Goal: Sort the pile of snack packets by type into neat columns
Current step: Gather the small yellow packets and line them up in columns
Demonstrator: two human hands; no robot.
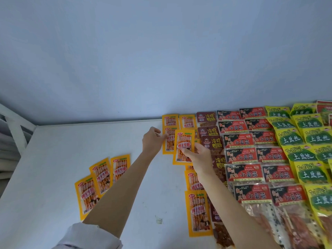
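A plain indoor room: bare pale wall behind a white table; type unclear.

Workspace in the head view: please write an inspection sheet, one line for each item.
Surface: white table, small stain near front.
Job's things: orange packets in a column, three loose orange ones at left; brown, red-black and yellow-green columns to the right.
Clutter: nothing seen.
Grippers: left hand pinches a laid orange packet; right hand holds another.
Cables: nothing seen.
Surroundings: pale wall, white frame at left.
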